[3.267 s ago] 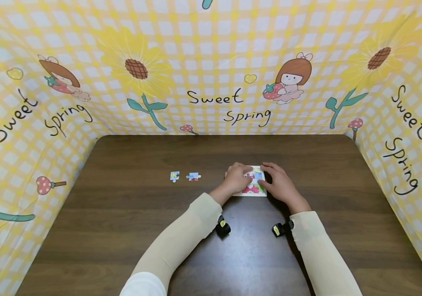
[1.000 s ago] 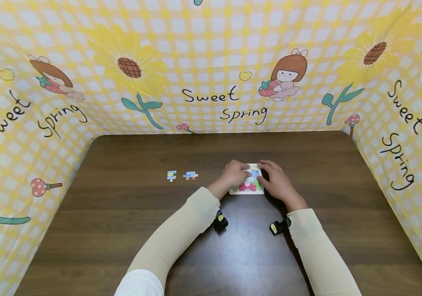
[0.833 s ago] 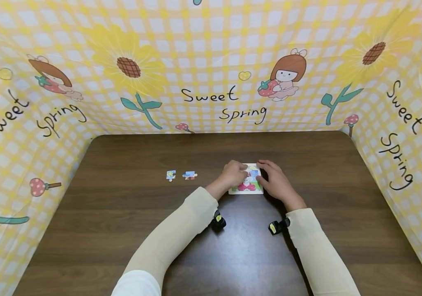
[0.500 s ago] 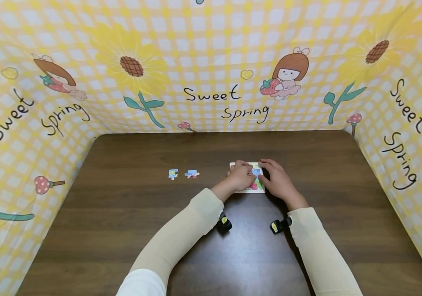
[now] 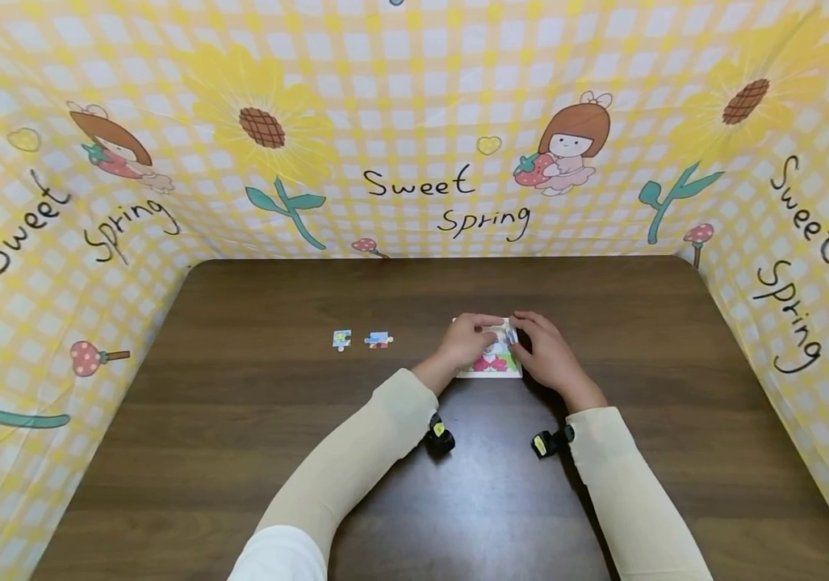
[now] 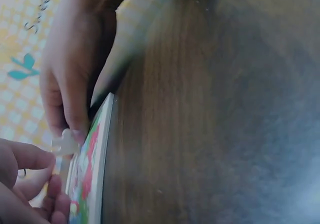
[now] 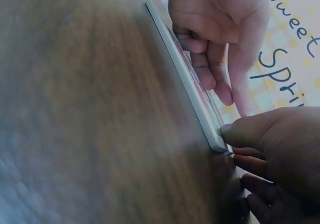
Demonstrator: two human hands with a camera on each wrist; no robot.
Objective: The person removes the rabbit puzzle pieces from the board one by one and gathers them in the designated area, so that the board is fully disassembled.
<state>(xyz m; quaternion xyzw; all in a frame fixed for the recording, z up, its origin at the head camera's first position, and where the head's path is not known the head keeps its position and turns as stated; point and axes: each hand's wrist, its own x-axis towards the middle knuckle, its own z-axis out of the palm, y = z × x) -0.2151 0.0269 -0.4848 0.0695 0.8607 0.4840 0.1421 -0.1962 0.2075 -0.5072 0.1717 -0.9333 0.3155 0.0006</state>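
A small jigsaw puzzle (image 5: 490,365) in a white-edged tray lies right of the table's middle, a pink, green and blue picture on it. My left hand (image 5: 466,339) reaches over its left part, the index finger stretched along the top. In the left wrist view a pale puzzle piece (image 6: 65,144) stands tilted up from the puzzle, at my left fingertips and against the right thumb tip. My right hand (image 5: 548,355) holds the tray's right side, thumb over the face near the corner and fingers along the edge, as the right wrist view shows. The hands hide much of the picture.
Two loose puzzle pieces, one (image 5: 341,340) beside the other (image 5: 378,340), lie apart on the brown wooden table (image 5: 276,452), left of the tray. A yellow checked cloth (image 5: 414,121) closes off the back and both sides.
My left hand pressed about the puzzle's surface, over its middle half a second ago. It has since drawn back up and left, and one piece now tilts up. My right hand keeps its place.
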